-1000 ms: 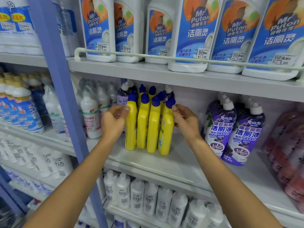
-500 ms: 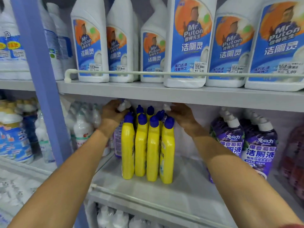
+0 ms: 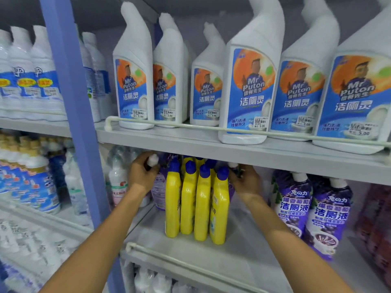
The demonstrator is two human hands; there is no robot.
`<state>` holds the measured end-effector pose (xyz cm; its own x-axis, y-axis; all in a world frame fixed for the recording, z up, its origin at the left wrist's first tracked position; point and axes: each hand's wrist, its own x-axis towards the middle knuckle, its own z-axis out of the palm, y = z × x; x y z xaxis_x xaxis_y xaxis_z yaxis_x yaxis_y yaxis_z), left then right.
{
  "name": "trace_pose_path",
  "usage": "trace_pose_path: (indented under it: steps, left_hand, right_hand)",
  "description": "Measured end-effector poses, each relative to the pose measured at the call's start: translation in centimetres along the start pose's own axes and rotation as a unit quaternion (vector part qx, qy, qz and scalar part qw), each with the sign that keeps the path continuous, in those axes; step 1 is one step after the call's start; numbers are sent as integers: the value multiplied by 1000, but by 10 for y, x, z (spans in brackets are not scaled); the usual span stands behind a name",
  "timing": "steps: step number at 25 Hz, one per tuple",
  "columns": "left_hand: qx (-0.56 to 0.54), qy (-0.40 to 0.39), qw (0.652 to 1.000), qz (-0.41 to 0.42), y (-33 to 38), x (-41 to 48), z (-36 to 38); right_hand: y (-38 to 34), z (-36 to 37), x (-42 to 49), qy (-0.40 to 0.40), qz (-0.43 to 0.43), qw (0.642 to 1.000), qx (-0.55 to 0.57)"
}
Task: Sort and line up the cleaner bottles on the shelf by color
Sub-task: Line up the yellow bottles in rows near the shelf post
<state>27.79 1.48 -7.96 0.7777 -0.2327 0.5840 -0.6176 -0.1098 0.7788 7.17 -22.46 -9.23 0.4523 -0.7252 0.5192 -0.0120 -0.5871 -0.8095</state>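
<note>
Both hands are in deep on the middle shelf (image 3: pixel 243 256), one either side of the yellow bottles (image 3: pixel 196 201). The left hand (image 3: pixel 141 176) has its fingers curled round the white cap of a pale purple bottle (image 3: pixel 159 191), which stands just left of the yellow row and a little behind it. The right hand (image 3: pixel 247 183) curls about the neck of a dark white-capped bottle (image 3: pixel 233 166) tucked behind the rightmost yellow one, mostly hidden. Both bottles stand upright, and each hand is right on top of its own, so the way out looks to be toward the person. Headroom is the catch: the upper shelf (image 3: pixel 211 151) sits close over the caps. The purple bottles (image 3: pixel 296 208) to the right, apart from the yellow group, look the likely home. The four yellows in front stand touching, and a nudge could topple them.
</note>
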Motion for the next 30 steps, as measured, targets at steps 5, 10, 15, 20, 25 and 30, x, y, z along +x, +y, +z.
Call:
trace_pose_path:
  steps: [5, 10, 15, 20, 25, 30]
  left_hand:
    - [-23, 50, 998, -12, 11, -39, -18]
    - [63, 62, 996, -14, 42, -61, -43]
    - [57, 54, 997, -20, 61, -78, -63]
    - [39, -10, 999, -31, 61, -86, -61]
    - [26, -95, 994, -35, 39, -105, -68]
    - [11, -39, 999, -17, 46, -124, -78]
  right_hand:
    - [6, -32, -49, 58, -68, 995, -31]
    - [-15, -71, -83, 52, -68, 992, -97]
    - [-26, -95, -90, 6, -59, 995, -77]
    - [-22, -99, -84, 29, -17, 996, -87]
    - [-15, -100, -86, -8, -1, 994, -114]
    - [-15, -110, -90, -12, 8, 995, -96]
